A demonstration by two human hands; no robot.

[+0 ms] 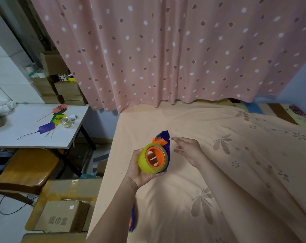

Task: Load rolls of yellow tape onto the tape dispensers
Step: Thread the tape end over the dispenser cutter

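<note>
Over peach bedding, left hand cups taped dispenser; right hand apparently open beside.

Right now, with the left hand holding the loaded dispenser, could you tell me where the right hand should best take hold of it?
Probably the blue handle end of the tape dispenser, taken from the right. It sticks out up and away, clear of the yellow tape roll that the left hand cups from below. The right hand hovers open beside it, not touching.

Soft dim indoor light, wide-angle bowing (edges blurred), faint shadows
</note>
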